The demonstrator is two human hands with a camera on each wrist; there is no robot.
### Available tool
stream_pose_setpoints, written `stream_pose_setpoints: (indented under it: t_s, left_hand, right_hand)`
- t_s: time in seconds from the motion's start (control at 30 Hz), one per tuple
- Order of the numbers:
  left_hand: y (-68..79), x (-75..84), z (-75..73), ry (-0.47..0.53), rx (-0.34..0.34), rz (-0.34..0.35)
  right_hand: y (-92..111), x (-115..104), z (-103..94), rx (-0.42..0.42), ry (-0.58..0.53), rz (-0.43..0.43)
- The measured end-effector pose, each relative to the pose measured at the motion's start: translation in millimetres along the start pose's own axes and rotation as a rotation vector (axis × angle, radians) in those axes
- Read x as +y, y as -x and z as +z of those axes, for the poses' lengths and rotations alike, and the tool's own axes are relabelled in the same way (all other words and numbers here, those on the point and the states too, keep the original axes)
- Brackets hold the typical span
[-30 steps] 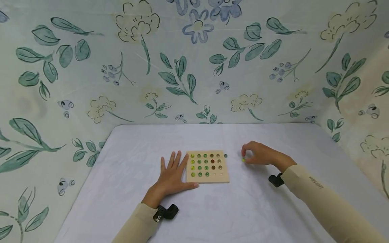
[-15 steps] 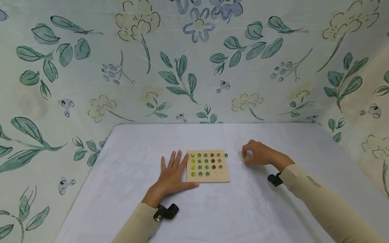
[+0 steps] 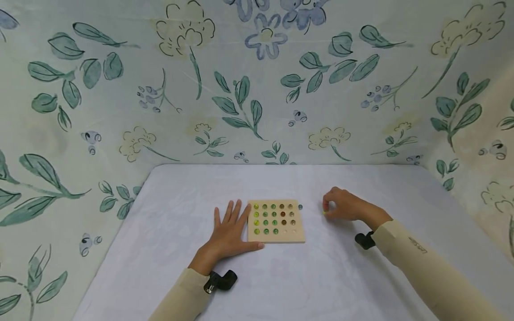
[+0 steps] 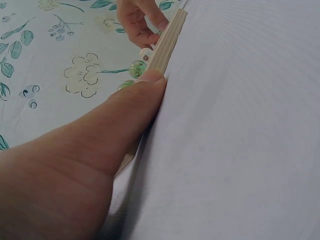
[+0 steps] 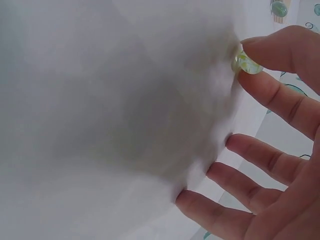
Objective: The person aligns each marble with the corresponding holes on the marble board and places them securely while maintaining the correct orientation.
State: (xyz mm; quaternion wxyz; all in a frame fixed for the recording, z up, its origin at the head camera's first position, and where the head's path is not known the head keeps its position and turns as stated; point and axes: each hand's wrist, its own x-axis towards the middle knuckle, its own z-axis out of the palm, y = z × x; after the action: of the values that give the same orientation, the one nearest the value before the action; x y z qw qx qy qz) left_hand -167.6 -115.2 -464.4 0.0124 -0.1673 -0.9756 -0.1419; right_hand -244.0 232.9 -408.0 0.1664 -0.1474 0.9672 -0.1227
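A pale wooden board (image 3: 300, 236) with rows of round hollows lies on the white cloth, and most hollows hold glass marbles in yellow-green, green and brown. My left hand (image 3: 226, 234) rests spread at its left side, the thumb along the front edge and the index fingertip at the left edge. Right of the board, my right hand (image 3: 345, 205) pinches a clear yellow-green marble (image 5: 248, 64) between thumb and index finger, down at the cloth. Its other fingertips touch the cloth in the right wrist view. Two hollows at the board's front right look unfilled.
A loose dark bluish marble (image 3: 300, 207) sits against or just beside the board's right edge, near the back corner. The white cloth (image 3: 281, 281) covers the table. Behind it hangs a flower-patterned fabric backdrop (image 3: 257, 147).
The head view has shifted slightly. The gap between my right thumb and index finger looks a little narrower around the yellow-green marble. My left hand and the board stay in place.
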Motion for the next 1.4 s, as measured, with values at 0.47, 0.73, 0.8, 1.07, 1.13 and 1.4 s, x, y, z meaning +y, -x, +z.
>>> stream_pose_setpoints:
  t_s: [0.47,0.73,0.8,1.07,1.13,1.4]
  left_hand:
    - [0.6,0.1,1.8,0.008,-0.011,-0.001]
    - [1.9,-0.2,2.0,0.012,0.001,0.004]
    - [2.2,-0.5,1.9,0.009,0.003,0.006]
    - [2.3,-2.3,3.2,0.005,0.012,0.014]
    - [2.8,-3.1,4.0,0.008,0.013,0.016]
    - [4.4,-4.4,4.0,0.026,0.019,0.026]
  right_hand:
    - [5,3,-1.3,0.003,-0.038,-0.034]
    - [7,-11,-1.3,0.072,-0.041,-0.16]
    - [10,-18,-3.1,0.079,-0.052,-0.182]
    - [9,-33,3.8,0.06,-0.113,-0.16]
    - [8,-35,8.0,0.055,-0.123,-0.158]
    - [7,-50,18.2,0.066,-0.167,-0.238]
